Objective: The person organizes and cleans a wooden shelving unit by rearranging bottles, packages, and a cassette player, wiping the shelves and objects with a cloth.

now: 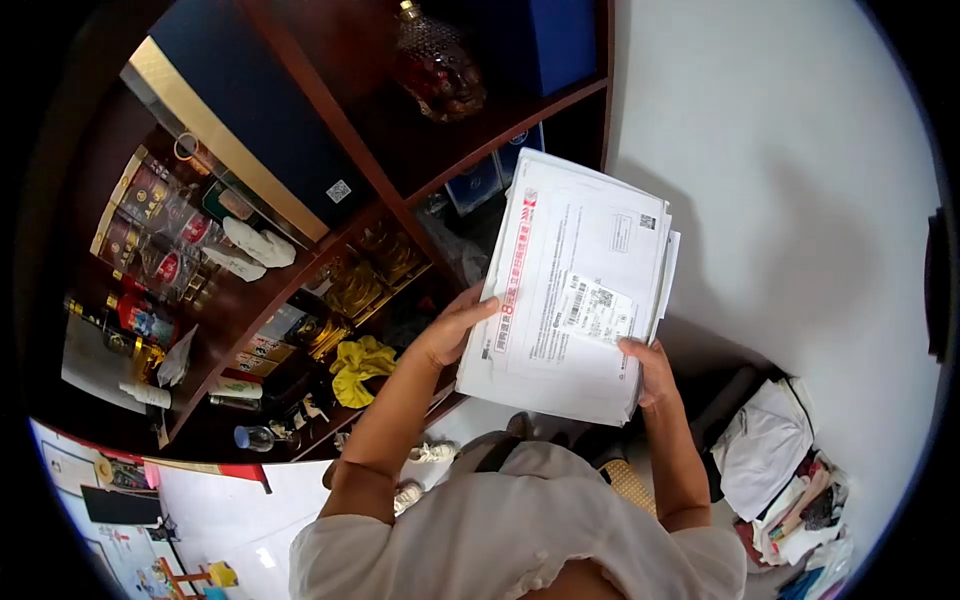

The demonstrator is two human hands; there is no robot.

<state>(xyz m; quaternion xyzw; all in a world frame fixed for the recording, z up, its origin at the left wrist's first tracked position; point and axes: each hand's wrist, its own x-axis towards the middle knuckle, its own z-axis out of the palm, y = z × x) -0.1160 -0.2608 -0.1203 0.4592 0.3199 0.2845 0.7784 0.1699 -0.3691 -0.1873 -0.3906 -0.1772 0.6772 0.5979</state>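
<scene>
A stack of flat white mailing envelopes [570,370] is held up in front of my chest. The top one carries red print along its left side and a barcode label [597,310] near its middle. My left hand [457,325] grips the left edge, thumb on top and the other fingers hidden beneath. On the lower right edge my right hand [652,372] is closed, its thumb lying on top by the label. Behind the envelopes stands a dark wooden shelf unit [335,125].
On the shelves are a head-shaped glass bottle [437,65], boxed bottles [160,215], white gloves [255,248] and a yellow cloth [362,370]. A white wall [770,120] rises on the right. Bags and folded clothes [790,480] are piled at lower right. Shoes [430,453] show on the floor.
</scene>
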